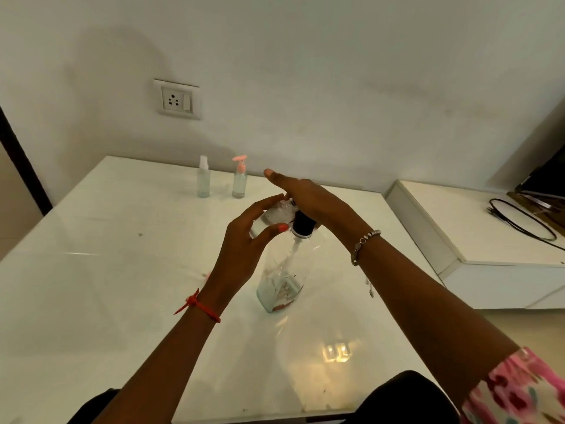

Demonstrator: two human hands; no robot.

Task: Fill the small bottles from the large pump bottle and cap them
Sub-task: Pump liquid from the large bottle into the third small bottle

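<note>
Clear small bottle, gripped in the curled fingers of the left hand, tilts beside the large pump bottle standing mid-counter; the right hand, fingers straight, presses its black pump.

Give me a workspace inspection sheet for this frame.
Surface: glossy white table, reflections, a few specks.
Job's things: large clear pump bottle with black collar upright mid-table; small clear bottle held at its spout; white-capped clear spray bottle and pink-pump clear bottle standing at the far edge.
Clutter: small pink item by the left wrist, unclear.
Grippers: left hand grips the small clear bottle; right hand presses the pump, fingers straight.
Cables: black cable on the white side cabinet.
Surroundings: white wall, wall socket.
</note>
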